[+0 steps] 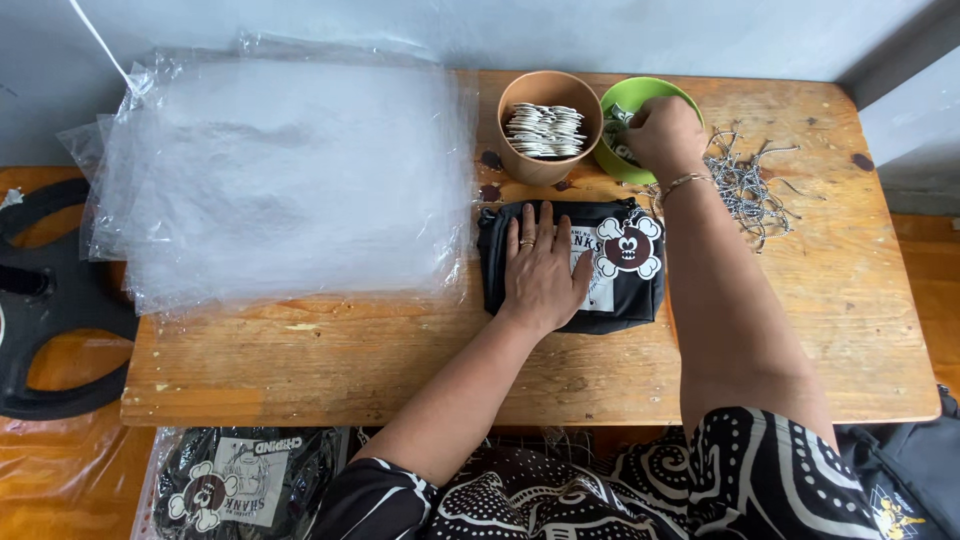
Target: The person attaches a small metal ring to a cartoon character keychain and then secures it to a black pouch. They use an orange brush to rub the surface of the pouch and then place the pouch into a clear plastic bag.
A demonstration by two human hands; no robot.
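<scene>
Left hand [541, 268] lies flat, fingers spread, pinning the black pouch [572, 266]; right hand [664, 133] reaches into the green bowl [640, 92], its grip hidden.

Two bowls [549, 125] stand behind the pouch [572, 265], plastic bags [280, 170] to their left.

This looks like a small packing place, maybe in a home. A low wooden table [300, 360] stands against a plain grey wall [500, 30]. On it are a stack of clear plastic bags [280, 170], bowls of tags [548, 125] and a pile of strings [750, 185].
</scene>
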